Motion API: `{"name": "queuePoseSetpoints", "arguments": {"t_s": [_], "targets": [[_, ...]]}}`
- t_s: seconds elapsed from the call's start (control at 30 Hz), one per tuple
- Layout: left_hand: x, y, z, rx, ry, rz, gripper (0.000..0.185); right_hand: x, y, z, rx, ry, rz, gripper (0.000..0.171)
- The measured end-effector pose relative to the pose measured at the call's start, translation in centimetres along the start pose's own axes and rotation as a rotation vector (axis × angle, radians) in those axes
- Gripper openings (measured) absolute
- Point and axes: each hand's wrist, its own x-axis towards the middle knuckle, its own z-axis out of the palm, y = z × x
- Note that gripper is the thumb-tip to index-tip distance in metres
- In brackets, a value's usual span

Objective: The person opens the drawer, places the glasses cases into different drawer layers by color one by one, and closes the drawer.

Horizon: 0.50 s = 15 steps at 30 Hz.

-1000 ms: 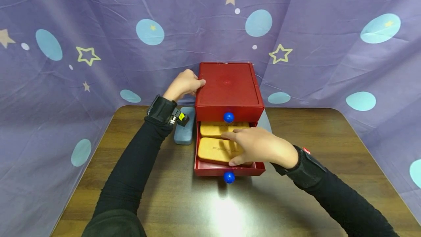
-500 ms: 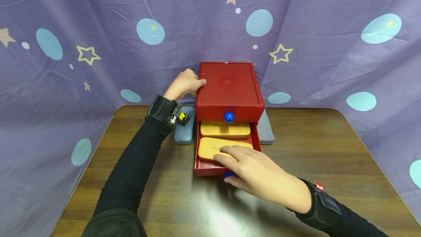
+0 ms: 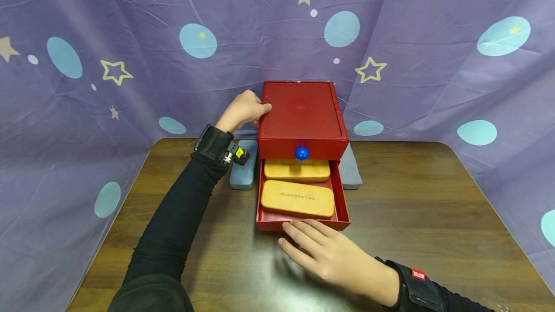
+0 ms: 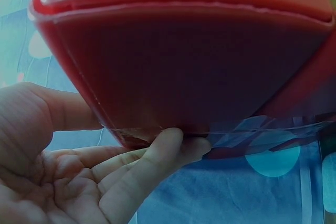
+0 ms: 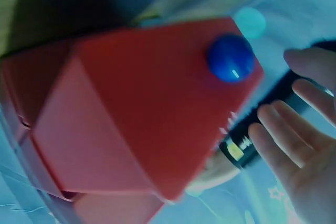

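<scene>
Left hand [image 3: 243, 110] steadying red drawer box [image 3: 302, 117] at tabletop's [image 3: 433, 196] back, flat-fingered empty right hand [image 3: 329, 254] before open lower drawer [image 3: 302, 223]: probably light, rigid, best pushed at its knob.

Purple star-patterned curtain [image 3: 130, 37] behind wooden table [image 3: 433, 196].

Right hand [image 3: 331, 254] left yellow case [image 3: 297, 199], now apparently before drawer [image 3: 302, 223]

Red drawer front [image 5: 131, 103] with blue knob [image 5: 230, 57], open right hand [image 5: 304, 145] just beside.
</scene>
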Motion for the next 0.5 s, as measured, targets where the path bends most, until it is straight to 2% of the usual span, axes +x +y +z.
{"name": "queuePoseSetpoints", "arguments": {"t_s": [0.13, 0.4, 0.5], "targets": [[0.1, 0.0, 0.0, -0.004, -0.003, -0.005, 0.051, -1.1, -0.6, 1.0, -0.048, 0.007, -0.029, 0.033], [0.1, -0.1, 0.0, -0.013, -0.003, -0.008, 0.051, -3.1, -1.3, 2.5, -0.032, -0.038, 0.01, 0.037], [0.2, -0.1, 0.0, -0.007, 0.001, -0.005, 0.051, -3.6, -1.4, 3.0, -0.032, -0.026, 0.018, 0.038]]}}
